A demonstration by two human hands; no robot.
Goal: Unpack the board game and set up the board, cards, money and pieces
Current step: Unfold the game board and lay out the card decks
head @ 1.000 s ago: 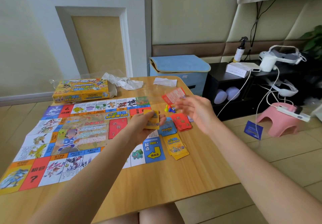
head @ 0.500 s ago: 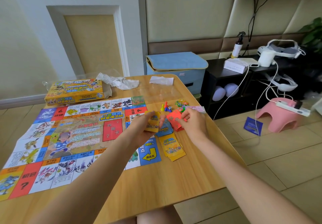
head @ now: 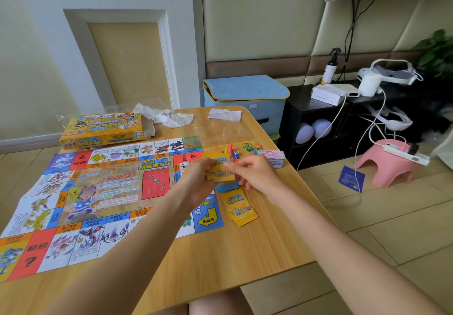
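Note:
The paper game board (head: 98, 192) lies unfolded on the wooden table (head: 220, 253). My left hand (head: 196, 179) grips a small stack of yellow cards (head: 219, 170) above the board's right edge. My right hand (head: 255, 174) pinches the top card of that stack at its right side. A pile of yellow cards (head: 239, 206) lies on the table just right of the board, and a blue card pile (head: 226, 186) shows under my hands. Coloured pawns and a die (head: 231, 152), small plastic pieces (head: 252, 146) and a stack of paper money (head: 273, 158) sit further back.
The yellow game box (head: 103, 130) lies at the back left beside crumpled plastic wrap (head: 164, 116) and a clear bag (head: 224, 114). Right of the table stand a blue storage box (head: 245, 98), a black shelf (head: 318, 123) and a pink stool (head: 389, 162) with cables.
My right hand put down the red cards it held and came left to the yellow stack in my left hand. The red cards are now hidden behind my hands.

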